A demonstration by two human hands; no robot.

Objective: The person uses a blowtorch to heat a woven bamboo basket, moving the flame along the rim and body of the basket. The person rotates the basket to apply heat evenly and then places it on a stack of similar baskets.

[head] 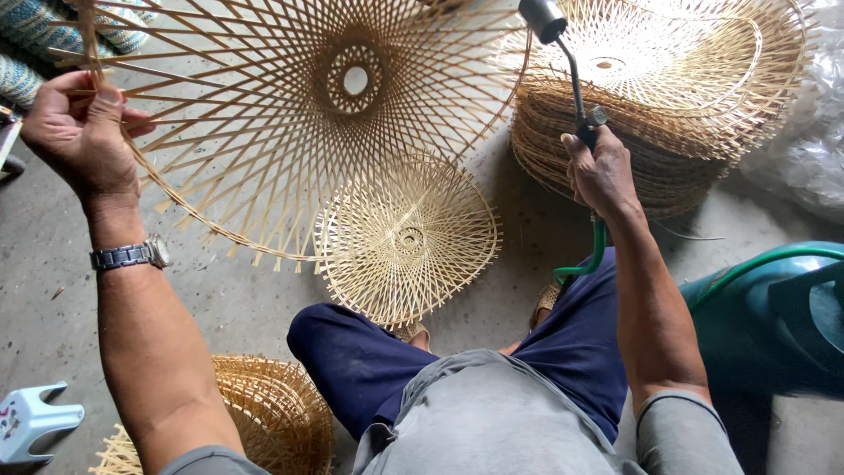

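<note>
A small plastic stool (pixel 31 420) is seen on the floor (pixel 246 299) at far left. The left hand (pixel 79 132) is closed on the rim of one large woven frame (pixel 299 114), held tilted, spreading rightward from that hand. A smaller frame (pixel 409 237) leans below it; another pile (pixel 264 409) lies by the left arm. The right hand (pixel 602 171) is wrapped around a torch (pixel 567 62), its nozzle at the frame's right edge, so this hand is nearer that edge. One stack (pixel 668 114) and a green tank (pixel 774 317) are set at right.
</note>
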